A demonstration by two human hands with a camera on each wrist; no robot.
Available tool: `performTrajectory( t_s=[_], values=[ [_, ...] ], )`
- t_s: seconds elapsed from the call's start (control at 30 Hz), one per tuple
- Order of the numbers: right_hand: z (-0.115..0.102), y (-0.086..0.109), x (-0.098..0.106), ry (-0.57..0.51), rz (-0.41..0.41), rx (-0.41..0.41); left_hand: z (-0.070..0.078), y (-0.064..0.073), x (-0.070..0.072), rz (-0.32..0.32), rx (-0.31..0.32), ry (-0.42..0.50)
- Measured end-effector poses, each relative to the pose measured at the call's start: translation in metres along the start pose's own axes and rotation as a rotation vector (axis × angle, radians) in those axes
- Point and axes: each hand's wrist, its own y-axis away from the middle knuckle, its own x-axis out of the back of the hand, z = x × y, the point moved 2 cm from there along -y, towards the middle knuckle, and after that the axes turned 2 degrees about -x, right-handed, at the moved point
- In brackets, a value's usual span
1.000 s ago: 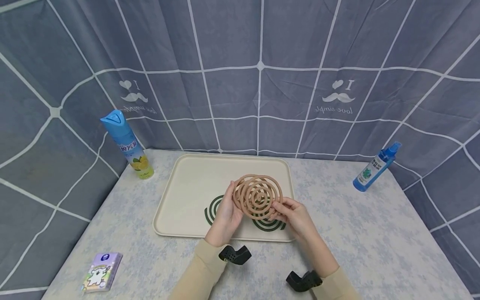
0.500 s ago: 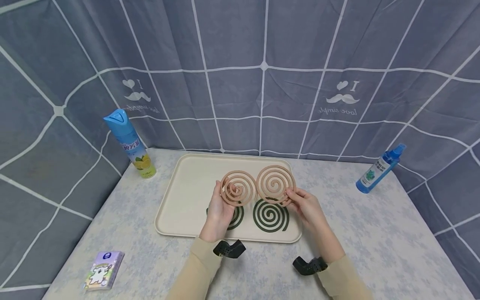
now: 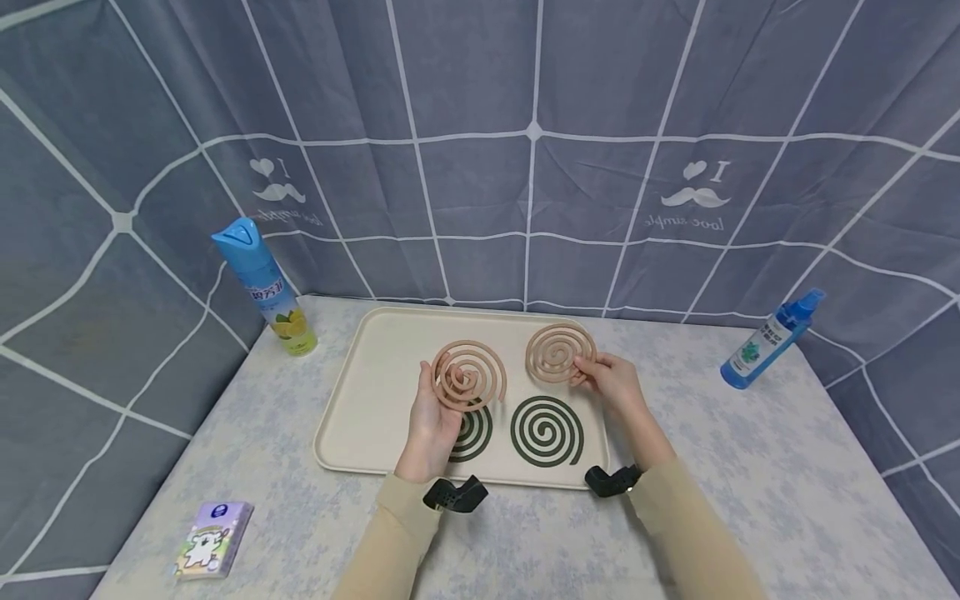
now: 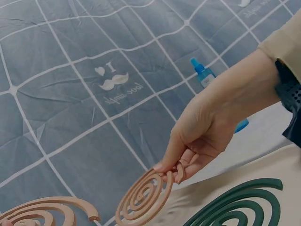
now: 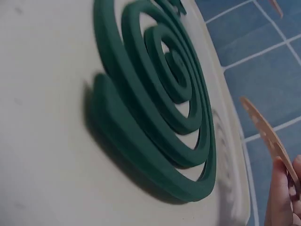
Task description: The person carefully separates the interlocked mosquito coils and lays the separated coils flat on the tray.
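Observation:
My left hand (image 3: 431, 433) holds a tan mosquito coil (image 3: 467, 382) above the tray, its fingers partly showing through the rings from behind. The right hand (image 3: 618, 392) pinches a second tan mosquito coil (image 3: 557, 353) by its right edge, over the tray's far right part; the left wrist view shows this coil (image 4: 143, 195) tilted in the fingers. Two dark green mosquito coils lie flat on the cream tray (image 3: 375, 375). The right green coil (image 3: 546, 431) is fully visible; my left hand and its coil partly cover the left one (image 3: 474, 433).
A blue and yellow spray can (image 3: 266, 287) stands behind the tray's left side. At the right is a blue spray bottle (image 3: 772, 340). A purple tissue pack (image 3: 215, 540) lies at the front left. A grey-blue curtain (image 3: 480, 183) hangs behind the table.
The two tan coils, first overlapping between both hands, have been drawn apart. The right hand moved its coil right and away toward the back; the left moved slightly left with its own.

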Motion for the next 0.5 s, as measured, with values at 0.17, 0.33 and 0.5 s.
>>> performTrajectory(
  t_s=[0.17, 0.33, 0.5],
  values=[
    [0.0, -0.009, -0.002, 0.017, -0.011, -0.024, 0.002, -0.002, 0.002, -0.021, -0.007, 0.016],
    [0.002, -0.015, -0.004, 0.096, 0.012, -0.044, 0.004, -0.003, 0.004, -0.022, -0.006, 0.02],
    [0.005, -0.019, -0.005, 0.247, 0.054, -0.013, 0.007, -0.004, 0.007, -0.013, 0.005, 0.018]
  ],
)
